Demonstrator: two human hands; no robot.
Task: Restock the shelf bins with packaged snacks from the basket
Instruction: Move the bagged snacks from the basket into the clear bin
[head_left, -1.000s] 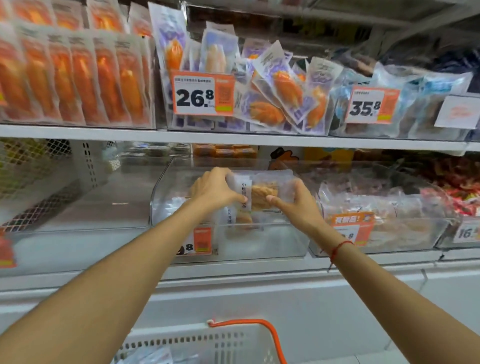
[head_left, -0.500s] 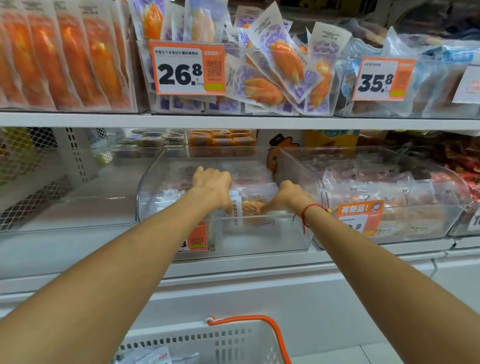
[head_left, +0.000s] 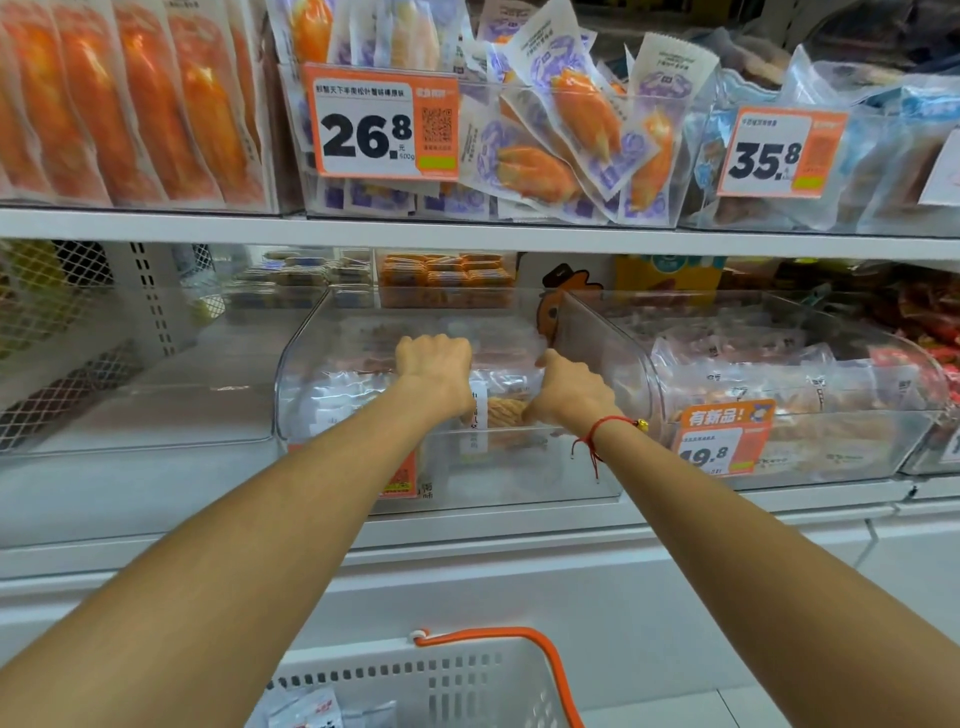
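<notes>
Both hands were down inside the clear bin (head_left: 363, 415), which serves as the landmark here. The left hand (head_left: 435, 370) was curled at the left end of a snack packet (head_left: 506, 408), and the right hand (head_left: 570, 391) was curled at its right end, so the packet seemed to be gripped from both sides, probably so that it could be set down flat rather than dropped; the fingertips themselves were hidden behind the knuckles. The packet lay low in the bin, near its front wall, a soft see-through pouch with a white label strip and something tan and ridged inside. A red string bracelet (head_left: 597, 431) with a small gold bead circled the right wrist. The bin was hard, glossy plastic with a rounded front lip, apparently shaped to keep loose pouches from sliding out while leaving them reachable from above. An orange price tag (head_left: 400, 478) hung on its front, partly hidden by the left forearm. To the right of the bin stood a fuller neighbouring bin (head_left: 779, 395) of similar pale pouches. Above the bin, crinkly purple-and-white packets (head_left: 566, 135) leaned in a heap. Below the bin, at the frame's bottom edge, the white slotted basket (head_left: 457, 680) with its orange handle held a few more packets, so the restocking looked unfinished.
</notes>
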